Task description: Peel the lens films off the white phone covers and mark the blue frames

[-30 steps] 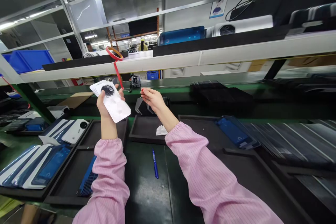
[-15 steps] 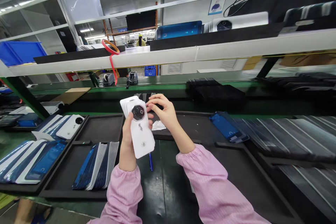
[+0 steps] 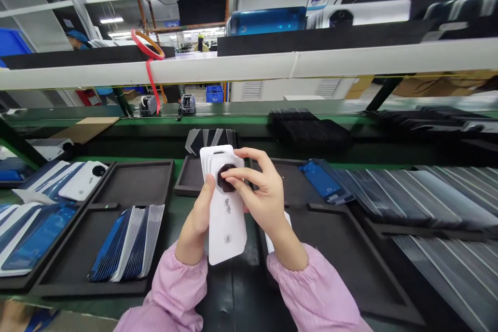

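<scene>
My left hand [image 3: 197, 220] grips a small stack of white phone back covers [image 3: 227, 231] by its left edge, thumb on top. The front cover carries a dark round camera window [image 3: 224, 185] and small printed marks. My right hand [image 3: 268, 194] reaches over from the right, thumb and fingertips pinched together at the camera window. Whatever lies between those fingertips is too small to make out. A white panel [image 3: 269, 243] shows partly under my right wrist.
On the left, a black tray [image 3: 58, 280] holds a fanned row of blue and white panels [image 3: 128, 244]. Clear-grey panels [image 3: 404, 192] fill trays on the right, near a blue panel [image 3: 321, 181]. Above runs a white shelf edge [image 3: 252, 66] with a red tape roll [image 3: 147, 44].
My right hand has moved from the upper right edge of the covers onto the camera window. The stack now sits lower and further right in view.
</scene>
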{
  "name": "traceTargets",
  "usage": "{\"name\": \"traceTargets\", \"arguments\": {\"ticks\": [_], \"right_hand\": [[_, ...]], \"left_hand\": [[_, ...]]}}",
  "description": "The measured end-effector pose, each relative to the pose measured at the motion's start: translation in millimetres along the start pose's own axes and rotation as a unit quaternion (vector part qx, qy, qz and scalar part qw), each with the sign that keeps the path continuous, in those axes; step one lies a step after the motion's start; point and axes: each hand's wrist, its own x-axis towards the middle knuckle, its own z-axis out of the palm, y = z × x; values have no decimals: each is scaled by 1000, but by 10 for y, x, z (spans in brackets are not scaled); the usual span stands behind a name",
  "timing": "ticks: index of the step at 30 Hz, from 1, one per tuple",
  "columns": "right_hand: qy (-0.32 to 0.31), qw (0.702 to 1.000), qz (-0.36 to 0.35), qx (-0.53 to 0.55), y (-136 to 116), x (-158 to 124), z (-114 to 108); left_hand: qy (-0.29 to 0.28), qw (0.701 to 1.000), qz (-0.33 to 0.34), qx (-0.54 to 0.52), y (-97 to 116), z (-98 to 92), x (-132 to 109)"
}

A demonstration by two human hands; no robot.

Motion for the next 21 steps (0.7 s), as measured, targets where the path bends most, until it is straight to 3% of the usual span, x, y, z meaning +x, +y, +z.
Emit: {"name": "traceTargets", "arguments": {"ticks": [8,15,21], "right_hand": [[9,998,-46,-28,-15,-41,66],[71,985,-77,-137,-84,-142,128],[95,975,-70,-187,-161,-216,206]], "left_hand": [[-27,999,17,-5,41,113,-41],[-38,999,-4,-20,30,124,-79],[19,999,22,-43,26,122,-93]]}}
